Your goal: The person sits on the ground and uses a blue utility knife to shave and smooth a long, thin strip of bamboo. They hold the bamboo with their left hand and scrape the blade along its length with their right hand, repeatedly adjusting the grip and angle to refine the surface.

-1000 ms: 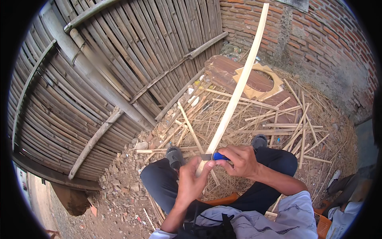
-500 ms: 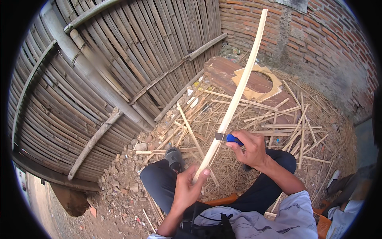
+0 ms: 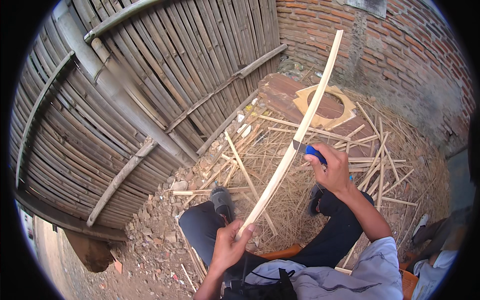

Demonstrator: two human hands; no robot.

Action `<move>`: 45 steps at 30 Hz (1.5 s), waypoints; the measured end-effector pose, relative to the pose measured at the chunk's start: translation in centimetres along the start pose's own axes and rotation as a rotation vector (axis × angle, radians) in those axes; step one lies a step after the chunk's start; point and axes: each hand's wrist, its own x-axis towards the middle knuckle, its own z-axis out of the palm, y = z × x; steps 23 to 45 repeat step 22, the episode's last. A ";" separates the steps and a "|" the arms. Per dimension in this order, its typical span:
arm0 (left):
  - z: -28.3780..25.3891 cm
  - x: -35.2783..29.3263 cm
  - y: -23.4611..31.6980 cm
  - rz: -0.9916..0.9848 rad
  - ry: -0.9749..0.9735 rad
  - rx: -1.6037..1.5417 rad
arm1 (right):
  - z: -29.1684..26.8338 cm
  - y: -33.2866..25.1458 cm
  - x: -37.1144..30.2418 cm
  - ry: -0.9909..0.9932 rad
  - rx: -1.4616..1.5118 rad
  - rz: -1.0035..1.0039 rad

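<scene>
A long pale bamboo strip [image 3: 276, 181] slants up and away from my lap toward the brick wall. My left hand [image 3: 231, 245] grips its near end, thumb on top. In my right hand [image 3: 331, 167] is a knife [image 3: 315, 153] with a blue handle, the fingers wrapped round it. The dark blade lies across the strip at about its middle, touching the right edge. A thin sliver hangs along the strip's right side below the blade. Most of the handle is hidden by my fingers.
Split sticks [image 3: 382, 165] and shavings [image 3: 295, 215] litter the ground ahead. A brown board [image 3: 280, 92] bears a pale frame with a round hole [image 3: 303, 103]. A bamboo fence [image 3: 150, 75] stands left, a brick wall [image 3: 400, 55] right. Another person's leg [image 3: 434, 231] shows at lower right.
My right hand and the knife have slid up the strip, away from me and to the right. The strip's far end has dipped and shifted slightly right. My left hand moved a little down and left.
</scene>
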 end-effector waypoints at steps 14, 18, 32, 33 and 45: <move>-5.8 -2.2 -2.9 -0.046 -0.090 0.125 | -2.3 4.9 3.5 0.156 -0.060 0.333; -8.0 -4.5 -4.4 -0.067 -0.091 0.183 | -4.7 8.9 3.8 0.219 -0.109 0.376; -7.5 -4.3 -3.2 -0.086 0.043 0.233 | -4.6 10.8 2.8 0.158 0.035 0.490; -7.5 -4.3 -3.2 -0.086 0.043 0.233 | -4.6 10.8 2.8 0.158 0.035 0.490; -7.5 -4.3 -3.2 -0.086 0.043 0.233 | -4.6 10.8 2.8 0.158 0.035 0.490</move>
